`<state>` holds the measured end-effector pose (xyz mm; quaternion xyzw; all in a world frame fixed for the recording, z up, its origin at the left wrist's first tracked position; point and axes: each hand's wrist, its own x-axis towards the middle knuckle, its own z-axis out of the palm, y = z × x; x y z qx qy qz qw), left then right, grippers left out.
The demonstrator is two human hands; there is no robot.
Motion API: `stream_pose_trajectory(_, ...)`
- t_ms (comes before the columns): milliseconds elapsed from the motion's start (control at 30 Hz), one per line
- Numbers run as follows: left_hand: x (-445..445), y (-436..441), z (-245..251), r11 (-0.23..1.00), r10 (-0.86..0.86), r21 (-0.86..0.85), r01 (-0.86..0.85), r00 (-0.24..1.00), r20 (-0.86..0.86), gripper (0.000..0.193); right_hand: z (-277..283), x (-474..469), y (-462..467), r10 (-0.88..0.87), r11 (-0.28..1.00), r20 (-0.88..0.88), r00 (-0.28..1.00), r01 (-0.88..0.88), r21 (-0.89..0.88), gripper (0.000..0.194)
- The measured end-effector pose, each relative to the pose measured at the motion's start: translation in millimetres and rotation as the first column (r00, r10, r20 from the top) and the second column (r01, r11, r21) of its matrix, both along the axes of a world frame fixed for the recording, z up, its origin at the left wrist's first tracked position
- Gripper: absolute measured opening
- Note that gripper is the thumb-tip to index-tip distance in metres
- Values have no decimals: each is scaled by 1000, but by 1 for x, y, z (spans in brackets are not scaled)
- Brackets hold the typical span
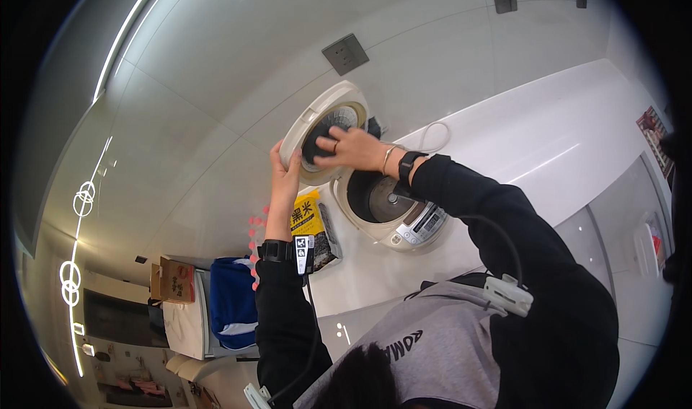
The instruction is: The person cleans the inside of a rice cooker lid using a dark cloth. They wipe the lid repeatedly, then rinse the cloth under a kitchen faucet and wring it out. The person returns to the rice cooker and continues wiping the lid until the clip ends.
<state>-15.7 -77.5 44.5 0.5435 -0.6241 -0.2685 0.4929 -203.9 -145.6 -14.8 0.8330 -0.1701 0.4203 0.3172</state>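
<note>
A white rice cooker (389, 241) stands on the white counter with its lid (303, 125) raised. Its dark cooking well (367, 198) shows a round metal plate at the bottom; no inner pot is seen in it. My left hand (285, 173) grips the lid's edge, thumb on the inner side. Over the lid's inside face, my right hand (357, 149) has its fingers spread and slightly blurred, against or very near the dark inner cover (338, 119). I see nothing held in it. Beside the cooker lies a plastic bag of dark grains (324, 246) with a yellow printed panel.
A white cord (435, 138) loops on the counter (519, 122) behind the cooker. Dark sockets (345, 54) sit on the grey wall. To the left are a blue cloth item (232, 301) and a cardboard box (177, 280). A printed item (654, 138) lies far right.
</note>
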Motion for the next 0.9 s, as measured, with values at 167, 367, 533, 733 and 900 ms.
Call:
stream_pose_trajectory(167, 0, 2, 4, 1000, -8, 1, 8, 1000, 18, 39, -8, -19, -11, -172, 921, 342, 924, 28, 388, 39)
stream_pose_trajectory(367, 0, 5, 7, 1000, -2, 11, 1, 999, 37, 40, -44, 28, -15, -546, 616, 662, 513, -289, 733, 57)
stream_pose_trajectory(533, 1, 5, 9, 999, 40, 29, -43, 994, 99, 41, -62, 54, -49, -924, 20, 381, 23, -994, 109, 49)
stream_pose_trajectory(733, 0, 5, 11, 998, 27, 48, -33, 993, 118, 41, -13, 55, -37, -749, 236, 576, -327, -944, -229, 46)
stream_pose_trajectory(900, 2, 2, 10, 997, -5, 74, -2, 996, 87, 39, 18, 73, 7, -612, 367, 774, -164, -925, 94, 44)
